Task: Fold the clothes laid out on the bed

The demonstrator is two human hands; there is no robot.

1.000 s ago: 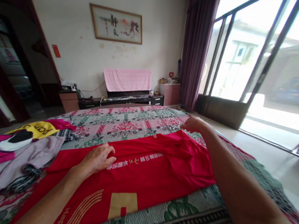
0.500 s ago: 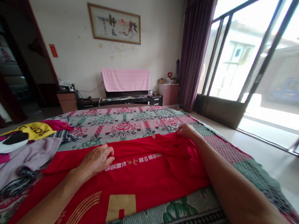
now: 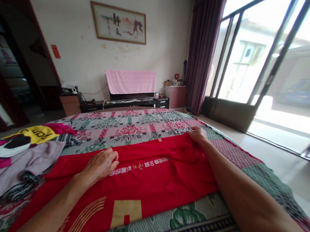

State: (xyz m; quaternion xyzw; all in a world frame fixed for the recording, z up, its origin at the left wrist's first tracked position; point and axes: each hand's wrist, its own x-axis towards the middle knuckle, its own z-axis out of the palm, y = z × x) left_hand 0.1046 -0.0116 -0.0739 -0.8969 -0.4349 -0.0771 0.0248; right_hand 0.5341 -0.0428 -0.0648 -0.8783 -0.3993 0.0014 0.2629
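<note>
A red T-shirt [image 3: 152, 187] with white lettering and gold print lies partly folded across the patterned bedspread [image 3: 201, 215]. My left hand [image 3: 104, 164] rests on its left half, fingers curled and closed on the cloth near a long crease. At the far right corner, my right hand [image 3: 198, 135] pinches the edge of the shirt; the fingertips are partly hidden. Between the two hands the fabric is fairly straight, with wrinkles near my right forearm.
To the left lies a pile of clothes with a yellow and pink garment [image 3: 42, 133] and a pale grey one [image 3: 36, 158]. Beyond the bed stand a low cabinet [image 3: 92, 108] and a pink towel [image 3: 130, 80] over a dark screen. Glass doors [image 3: 262, 50] are at the right.
My right hand has moved slightly right and away from me, drawing the shirt's far right corner straighter. My left hand stays in nearly the same place.
</note>
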